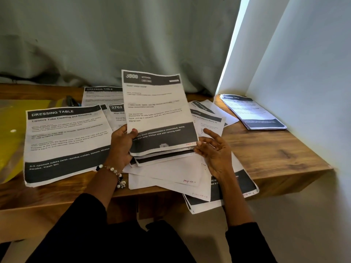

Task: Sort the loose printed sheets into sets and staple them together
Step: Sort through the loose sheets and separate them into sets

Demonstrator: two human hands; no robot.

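1. Held set: your left hand (121, 147) grips a small fan of printed sheets (161, 111) by the lower left corner, thumb on top, lifted off the desk (275, 149). The top page is headed KITCHEN.
2. Right hand (214, 152): fingers spread and relaxed, holding nothing, just beside the fan's lower right corner.
3. Loose sheets (171, 173): overlapping under and around the held set, some face down with red handwritten page numbers.
4. Dressing-table page (66, 141): flat at your left.
5. Finished-looking stack (254, 112): well apart, far right, by the wall.
6. Step, by judgement: still sorting; no stapler is identifiable.
7. Next move calls for matching heading and page number, squaring the edges, then finding the stapler.
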